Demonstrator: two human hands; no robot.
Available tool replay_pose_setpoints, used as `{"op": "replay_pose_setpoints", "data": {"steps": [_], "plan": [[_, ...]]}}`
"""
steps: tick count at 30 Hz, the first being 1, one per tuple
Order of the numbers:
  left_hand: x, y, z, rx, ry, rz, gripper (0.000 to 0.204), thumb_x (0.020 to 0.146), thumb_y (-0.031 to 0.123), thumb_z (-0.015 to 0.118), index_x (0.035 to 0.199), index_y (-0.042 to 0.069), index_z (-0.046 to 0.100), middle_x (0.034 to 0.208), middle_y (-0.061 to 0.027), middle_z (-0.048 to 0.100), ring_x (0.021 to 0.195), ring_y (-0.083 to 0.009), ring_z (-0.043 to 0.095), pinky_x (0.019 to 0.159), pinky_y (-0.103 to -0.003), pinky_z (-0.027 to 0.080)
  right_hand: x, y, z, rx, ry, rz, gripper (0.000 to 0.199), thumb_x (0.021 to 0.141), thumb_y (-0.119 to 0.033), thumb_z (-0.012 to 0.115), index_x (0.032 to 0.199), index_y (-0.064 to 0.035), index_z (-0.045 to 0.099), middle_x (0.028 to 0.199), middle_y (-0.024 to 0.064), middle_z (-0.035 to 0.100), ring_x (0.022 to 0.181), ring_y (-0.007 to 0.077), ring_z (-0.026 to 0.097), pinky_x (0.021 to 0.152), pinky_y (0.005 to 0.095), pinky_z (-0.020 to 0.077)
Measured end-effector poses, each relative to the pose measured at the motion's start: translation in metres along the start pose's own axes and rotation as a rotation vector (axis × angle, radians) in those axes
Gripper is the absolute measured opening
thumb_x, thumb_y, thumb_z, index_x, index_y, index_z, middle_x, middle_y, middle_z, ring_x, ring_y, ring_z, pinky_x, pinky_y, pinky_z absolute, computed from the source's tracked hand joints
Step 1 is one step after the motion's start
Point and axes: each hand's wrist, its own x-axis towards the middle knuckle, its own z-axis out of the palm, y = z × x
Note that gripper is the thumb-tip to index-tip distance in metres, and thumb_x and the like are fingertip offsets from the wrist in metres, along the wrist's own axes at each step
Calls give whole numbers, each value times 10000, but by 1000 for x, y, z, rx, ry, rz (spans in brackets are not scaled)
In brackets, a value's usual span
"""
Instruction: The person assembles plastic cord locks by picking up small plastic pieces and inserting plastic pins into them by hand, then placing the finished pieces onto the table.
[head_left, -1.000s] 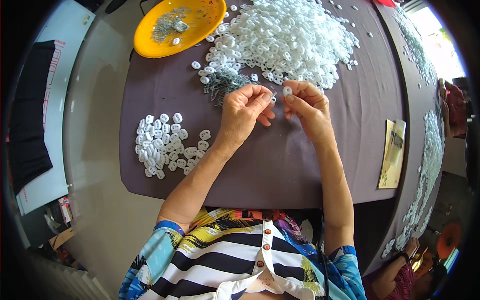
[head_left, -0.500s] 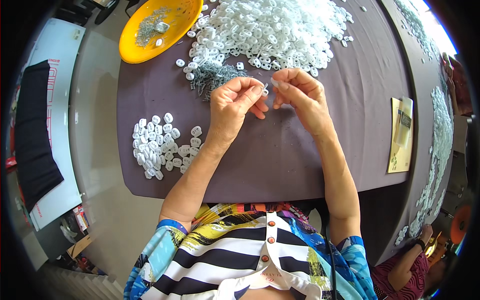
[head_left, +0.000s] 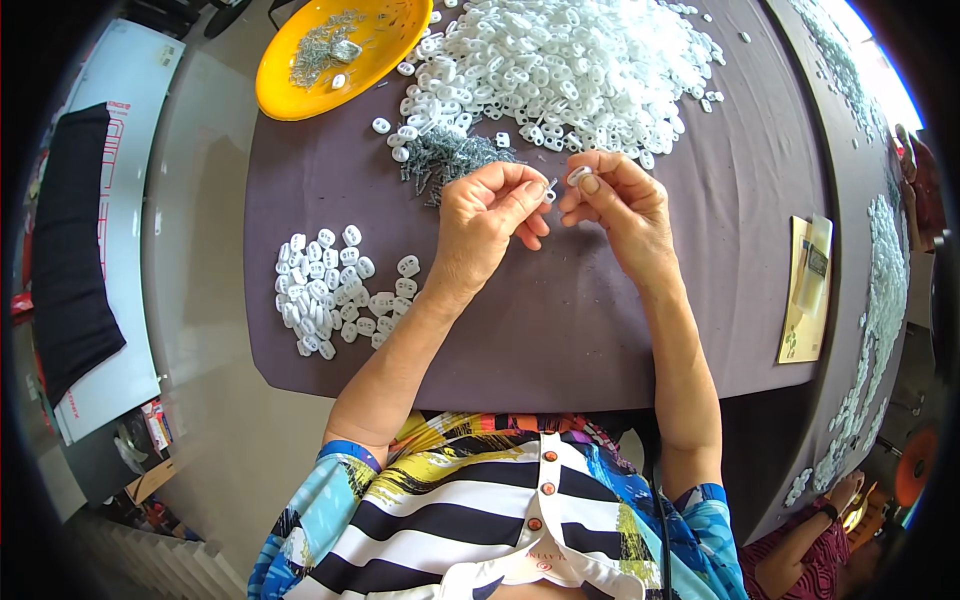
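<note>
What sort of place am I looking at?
Probably a small hand-assembly workroom: a big heap of white pieces beside a pile of grey pins, and a co-worker's arm near a second table strewn with similar pieces.

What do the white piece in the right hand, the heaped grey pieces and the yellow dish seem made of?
White piece in the right hand: probably smooth plastic, judging by its even white and rounded edges. Heaped grey pieces: likely metal, being thin, grey and faintly shiny. Yellow dish: perhaps plastic with a slight gloss, from its bright colour; painted metal remains possible.
</note>
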Motion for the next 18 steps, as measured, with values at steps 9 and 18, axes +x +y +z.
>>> {"op": "replay_pose_setpoints", "data": {"steps": [9, 18], "plan": [[0, -1, 3, 176, 44, 50, 120, 829, 98, 575, 868, -9, 611, 698, -64, 613, 534, -98, 564, 448, -210, 456, -2, -6, 4, -61, 23, -24, 172, 869, -49, 510, 1016, 15, 569, 790, 33, 576, 673, 95, 590, 584, 235, 517], [-1, 0, 4, 221, 42, 22, 129, 824, 112, 588, 864, -6, 618, 683, -50, 605, 529, -85, 553, 451, -201, 448, -3, -5, 6, -156, 4, -42, 165, 863, -26, 504, 1007, 24, 567, 793, 31, 565, 670, 93, 588, 589, 235, 517]]}}
